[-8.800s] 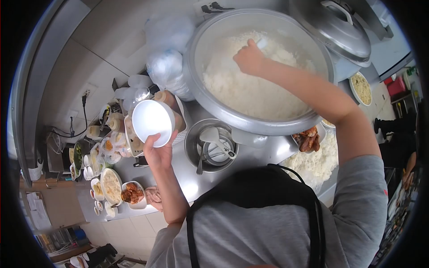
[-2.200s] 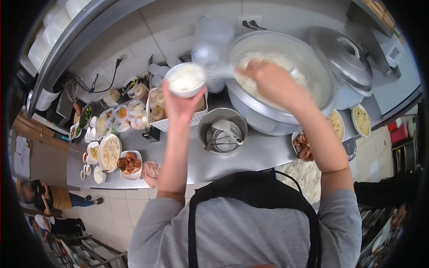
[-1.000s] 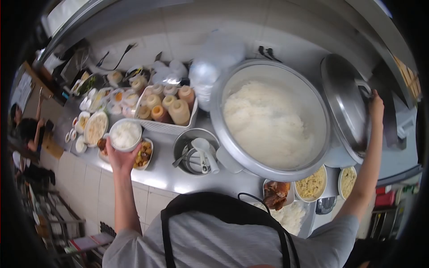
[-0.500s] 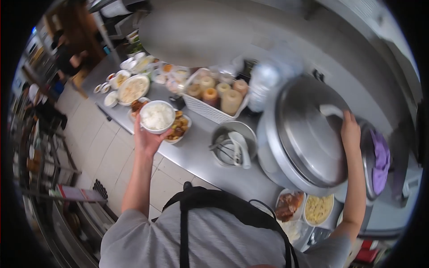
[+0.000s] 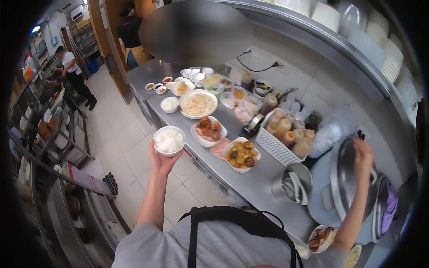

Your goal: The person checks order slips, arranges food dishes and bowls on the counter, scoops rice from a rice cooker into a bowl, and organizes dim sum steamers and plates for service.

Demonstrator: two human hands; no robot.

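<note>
My left hand [image 5: 164,161] holds a white bowl of cooked rice [image 5: 169,140] from below, over the floor beside the counter. On the right, my right hand [image 5: 364,157] is over the metal lid [image 5: 347,187] of a large rice cooker [image 5: 322,178], near its upper edge. The lid's pale handle [image 5: 373,177] shows beside my wrist. The fingers are partly hidden, and I cannot make out whether they grip the lid. A metal pot [image 5: 282,189] with white-handled utensils stands left of the cooker.
Along the steel counter [image 5: 263,190] are a plate of browned meat [image 5: 208,130], a dish of stew [image 5: 241,154], a large bowl of food [image 5: 198,104] and a white basket of sauce bottles [image 5: 278,144]. Stacked containers [image 5: 326,17] line the shelf above. Two people are at the far left.
My view has turned left, showing more of the counter and aisle. My left hand still holds the rice bowl. My right hand has shifted from beside the lid's handle toward its upper edge.
</note>
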